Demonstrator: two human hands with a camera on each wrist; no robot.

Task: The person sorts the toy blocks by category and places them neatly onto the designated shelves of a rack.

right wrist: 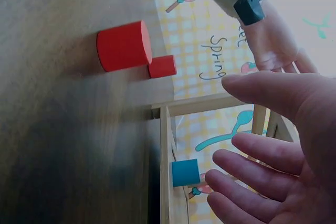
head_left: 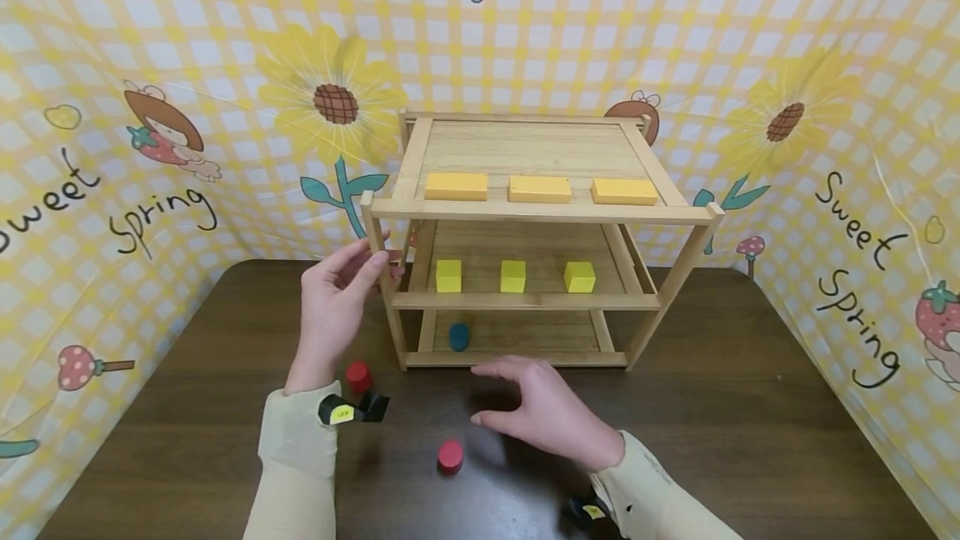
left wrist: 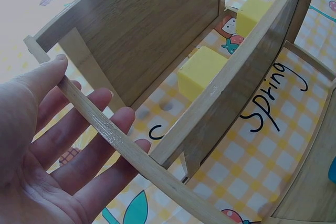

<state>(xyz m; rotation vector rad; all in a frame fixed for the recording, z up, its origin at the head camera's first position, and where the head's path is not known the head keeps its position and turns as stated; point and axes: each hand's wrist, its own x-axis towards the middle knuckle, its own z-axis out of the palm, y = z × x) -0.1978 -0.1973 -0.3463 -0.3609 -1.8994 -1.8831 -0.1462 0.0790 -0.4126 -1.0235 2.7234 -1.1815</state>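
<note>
My left hand [head_left: 330, 311] is at the left front post of a wooden three-tier shelf [head_left: 525, 302]. In the left wrist view its thumb lies against the post [left wrist: 173, 191] and the fingers reach behind it, holding it. My right hand [head_left: 543, 417] hovers over the table before the lowest tier, holding nothing, thumb spread from the fingers. A blue block [head_left: 459, 337] with a rounded outline stands on the left of the bottom tier. One red cylinder [head_left: 450, 457] is on the table left of my right hand; another red cylinder [head_left: 358, 376] sits beside my left wrist.
Several yellow blocks stand on the shelf: three cubes, one the middle cube [head_left: 513, 277], on the middle tier, and three flat oblongs, one the middle oblong [head_left: 539, 189], along the top front edge. Behind the dark table [head_left: 750, 440] hangs a checked cloth [head_left: 525, 40].
</note>
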